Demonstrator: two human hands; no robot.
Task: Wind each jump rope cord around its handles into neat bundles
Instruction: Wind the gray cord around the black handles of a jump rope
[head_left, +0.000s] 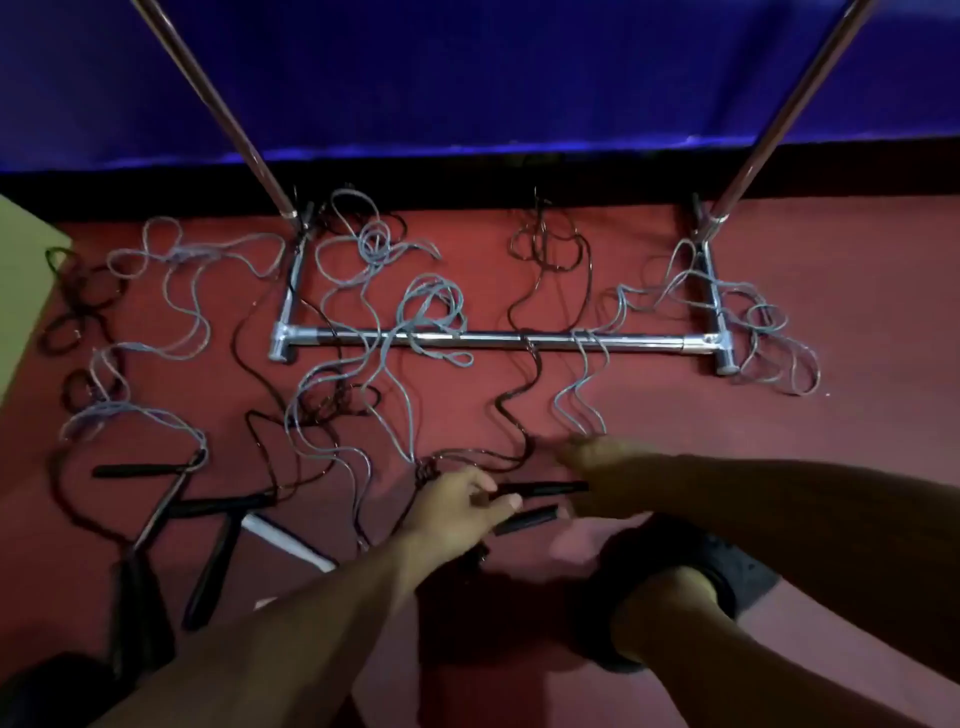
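Several jump ropes lie tangled on the red floor, some with grey cords (384, 291) and some with dark cords (524, 384). My left hand (457, 501) grips a pair of black handles (540, 501) held side by side, low in the middle. A few dark loops (427, 474) sit at the handles' left end. My right hand (592, 454), blurred, is just above the handles' right end at the dark cord; its grip is unclear. More black handles (218, 561) lie at the lower left.
A chrome rack base (493, 340) crosses the floor under the cords, with two slanted poles (223, 109) rising from it. A blue sheet (467, 73) hangs behind. A pale board (21, 291) sits at the left edge. My knee in dark shorts (691, 577) is at lower right.
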